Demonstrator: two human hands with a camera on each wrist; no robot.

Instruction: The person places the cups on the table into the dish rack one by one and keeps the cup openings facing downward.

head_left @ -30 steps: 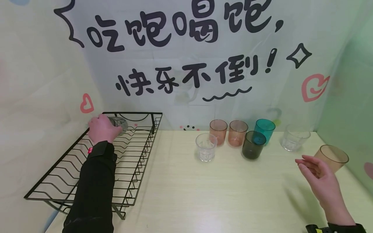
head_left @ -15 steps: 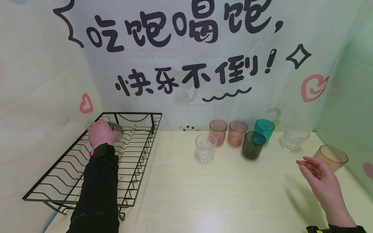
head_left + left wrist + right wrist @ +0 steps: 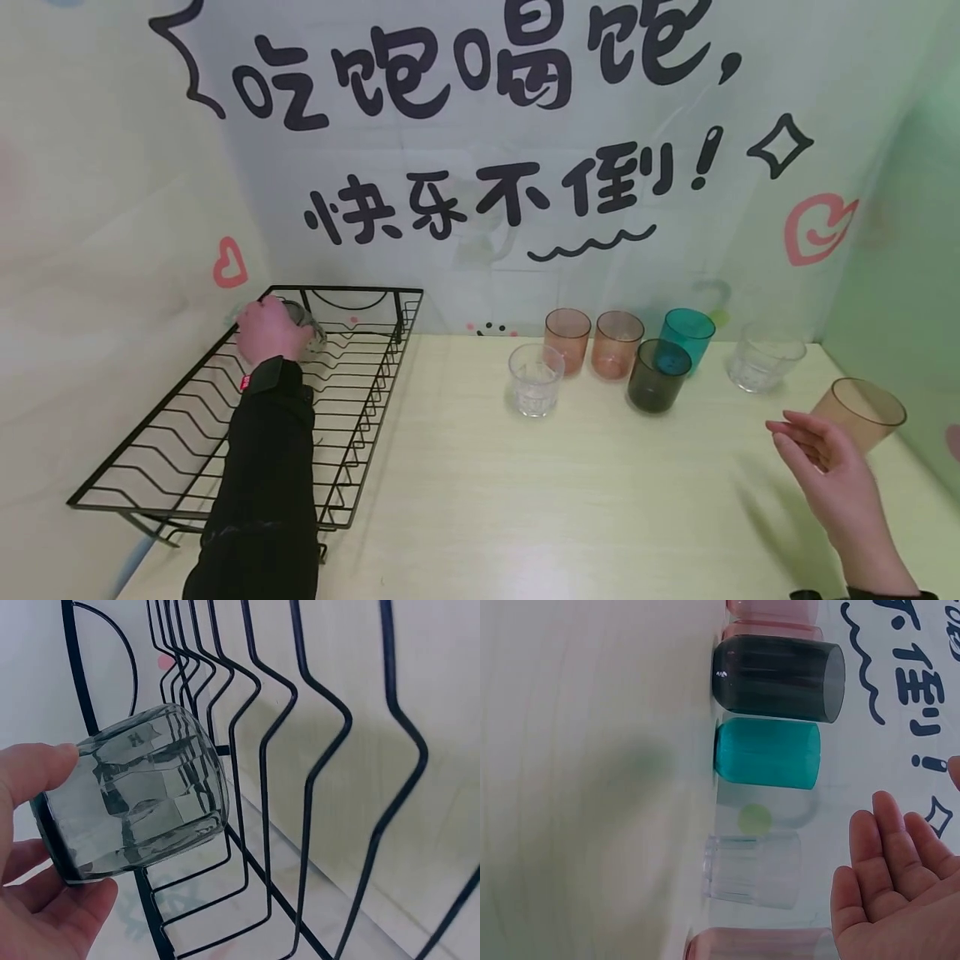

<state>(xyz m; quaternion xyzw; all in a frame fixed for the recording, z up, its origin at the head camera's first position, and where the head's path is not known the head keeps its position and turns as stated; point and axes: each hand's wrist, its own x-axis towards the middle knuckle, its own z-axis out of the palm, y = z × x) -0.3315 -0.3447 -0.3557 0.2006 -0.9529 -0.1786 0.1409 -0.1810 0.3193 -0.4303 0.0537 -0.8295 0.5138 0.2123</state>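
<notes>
At the back left corner of the black wire rack (image 3: 375,379), my left hand (image 3: 270,332) grips a clear greyish glass cup (image 3: 307,325). Close up in the left wrist view, the thumb and fingers (image 3: 88,907) pinch one end of the glass cup (image 3: 154,795), with its faceted other end pointing at the rack wires. Over the right side of the table, my right hand (image 3: 832,471) hovers with relaxed fingers and holds nothing. Beside its fingertips, and partly behind them, stands an amber cup (image 3: 862,408).
Two pink cups (image 3: 567,350) stand by the back wall near a clear glass (image 3: 536,382), a dark grey cup (image 3: 654,383) and a teal cup (image 3: 693,332). Another clear glass (image 3: 761,362) is farther right. A green side wall (image 3: 915,317) bounds the table (image 3: 555,508).
The left hand has drawn the glass cup slightly in and down toward the rack wires, the forearm shifting right. The right hand keeps its pose; the head view has shifted slightly.
</notes>
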